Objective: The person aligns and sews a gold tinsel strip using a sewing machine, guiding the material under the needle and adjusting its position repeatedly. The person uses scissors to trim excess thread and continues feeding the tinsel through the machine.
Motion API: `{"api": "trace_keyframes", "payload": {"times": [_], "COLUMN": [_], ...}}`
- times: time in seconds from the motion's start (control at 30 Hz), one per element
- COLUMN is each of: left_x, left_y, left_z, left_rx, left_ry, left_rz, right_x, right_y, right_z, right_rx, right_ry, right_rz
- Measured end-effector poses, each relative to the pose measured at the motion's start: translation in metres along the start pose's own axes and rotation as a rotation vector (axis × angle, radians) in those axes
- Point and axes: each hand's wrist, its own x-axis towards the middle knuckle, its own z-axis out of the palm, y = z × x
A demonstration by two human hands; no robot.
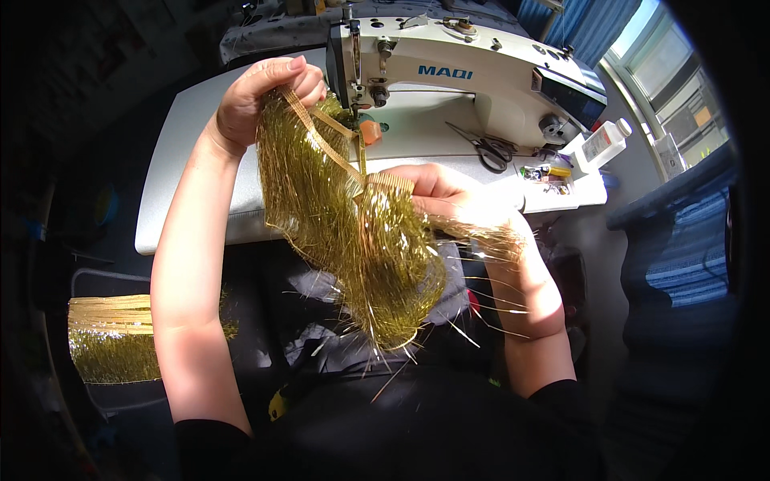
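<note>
Gold tinsel fringe hangs in front of the MAQI sewing machine, and both my hands are on it. My left hand is raised left of the needle area, its fingers closed around the fringe's woven top band. Lower down and to the right, my right hand pinches a folded part of the band between thumb and fingers. Loose strands trail over the right wrist and down over my lap. A narrow stretch of the band reaches up near the presser foot; whether it lies under the foot cannot be made out.
Black-handled scissors lie on the machine bed, with an orange object near the needle. A white tray at the right holds small tools and a white bottle. More fringe is draped at my left.
</note>
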Motion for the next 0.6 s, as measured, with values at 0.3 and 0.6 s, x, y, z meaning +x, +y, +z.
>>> {"api": "trace_keyframes", "payload": {"times": [0.3,0.6], "left_x": [-0.075,-0.148], "left_y": [-0.043,-0.163], "left_z": [0.099,0.15], "left_rx": [0.714,1.457], "left_ry": [-0.48,-0.651], "left_rz": [-0.006,0.165], "right_x": [-0.03,-0.054], "right_y": [0.219,0.216], "right_z": [-0.03,-0.043], "right_rx": [-0.859,-1.134], "right_ry": [-0.017,0.68], "right_rz": [0.034,0.361]}}
